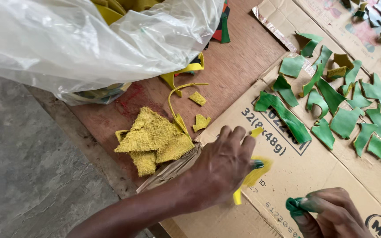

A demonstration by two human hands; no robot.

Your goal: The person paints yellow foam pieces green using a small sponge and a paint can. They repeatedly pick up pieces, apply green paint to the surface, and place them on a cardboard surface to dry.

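Now my left hand (223, 165) presses a yellow scrap (255, 172) flat on the cardboard (313, 176), fingers clamped on it; right hand (331, 213) pinches a green-stained rag (297, 206). Best keep the scrap pinned firmly, wiping evenly, clear of the green pieces (331, 114)

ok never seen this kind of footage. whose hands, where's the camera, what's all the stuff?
No machine here: one camera on a person's head looks down at their own bare hands. The left hand presses a yellow scrap flat on a sheet of cardboard. The right hand sits low at the edge, fingertips stained green; whether it holds anything is unclear. Many green scraps lie spread on the cardboard. A pile of yellow fuzzy pieces rests on the brown board, beside a clear plastic bag of more scraps.
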